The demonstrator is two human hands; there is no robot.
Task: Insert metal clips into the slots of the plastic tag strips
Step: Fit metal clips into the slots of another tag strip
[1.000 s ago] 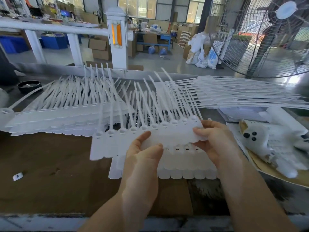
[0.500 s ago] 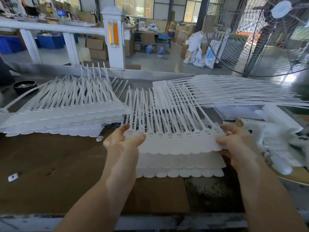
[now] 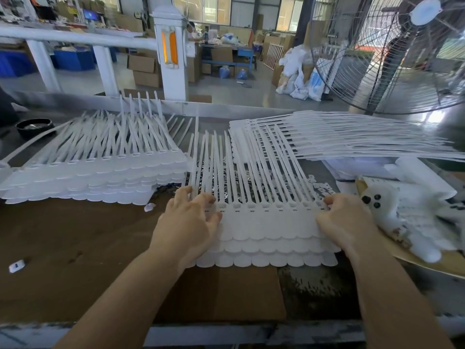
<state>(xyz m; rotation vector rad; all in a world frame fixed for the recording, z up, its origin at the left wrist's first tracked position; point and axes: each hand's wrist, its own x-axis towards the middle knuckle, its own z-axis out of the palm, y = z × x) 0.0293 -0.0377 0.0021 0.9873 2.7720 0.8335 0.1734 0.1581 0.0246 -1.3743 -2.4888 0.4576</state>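
Both hands are down on the work: my left hand (image 3: 187, 220) lies on the left end of the top tag strip (image 3: 266, 224), fingers spread and fairly straight, pressing it flat, with the fingertips reaching in among the thin tails. My right hand (image 3: 346, 222) is at the right end, fingers bent over the far edge of the strip; whether it pinches anything there, I cannot tell. The strip sits on a short stack of tag strips (image 3: 264, 255) dead centre on the brown workbench (image 3: 75, 248), scalloped edges toward six o'clock, tails fanning toward twelve. A row of small dark slots runs along the strip just below the tails. Under those tails, at twelve o'clock from my hands, I see a glinting heap of metal clips (image 3: 214, 182). At ten o'clock, a bigger pile of strips (image 3: 95, 172); at two o'clock, another pile (image 3: 352, 139) with tails pointing to three o'clock. A black bowl (image 3: 34, 125) sits far out at ten o'clock. At three o'clock, white gloves (image 3: 407, 217) on cardboard. A large fan (image 3: 402, 54) stands at one o'clock.
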